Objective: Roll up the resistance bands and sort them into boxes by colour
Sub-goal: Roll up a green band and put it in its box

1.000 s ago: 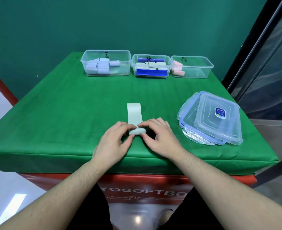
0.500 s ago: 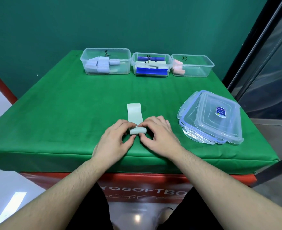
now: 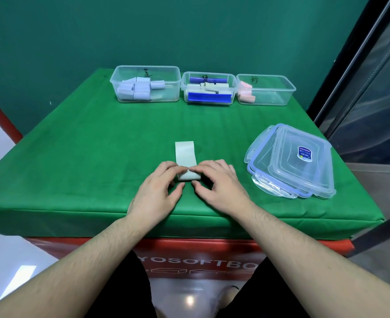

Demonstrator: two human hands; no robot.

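Green table, stacked lids right.

We see the green cloth-covered table with three clear plastic boxes in a row along its far edge: the left box, the middle box just beside it, and the right box touching the middle one; the stack of clear plastic lids lies at the right, nearer us; the pale half-rolled resistance band lies centre-front, its rolled end nearest us, between the left hand and the right hand, both resting on the table.
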